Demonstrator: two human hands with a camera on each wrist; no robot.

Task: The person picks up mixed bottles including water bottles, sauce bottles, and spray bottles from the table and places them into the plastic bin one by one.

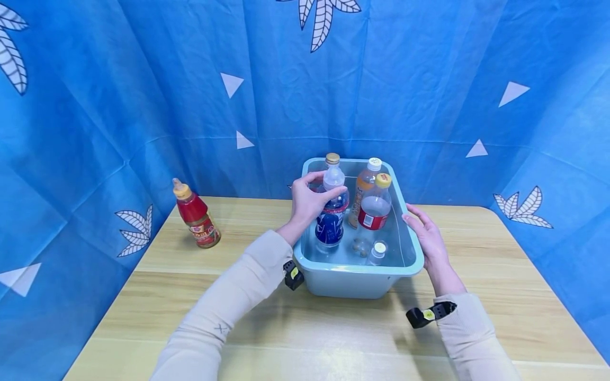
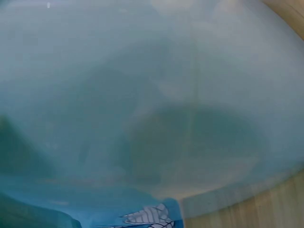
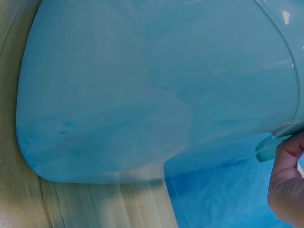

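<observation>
In the head view, a light blue plastic basin (image 1: 352, 270) stands on the table with several bottles in it. My left hand (image 1: 306, 200) reaches over the basin's left side, its thumb and fingers around the upper part of a clear bottle with a dark blue label (image 1: 329, 227). That bottle is upright inside the basin. At the right side, my right hand (image 1: 432, 243) grips the basin's rim; the right wrist view shows its curled fingers (image 3: 287, 159) at the edge. The left wrist view is filled by the basin's outer wall (image 2: 142, 85), and the left hand is hidden there.
Also in the basin are an orange-labelled bottle (image 1: 364, 184), a red-labelled bottle (image 1: 374, 211) with a yellow cap, a small white-capped bottle (image 1: 378, 251) and a tan-capped bottle (image 1: 332, 158). A red sauce bottle (image 1: 195, 212) stands at left. A blue curtain (image 1: 295, 106) hangs behind the table.
</observation>
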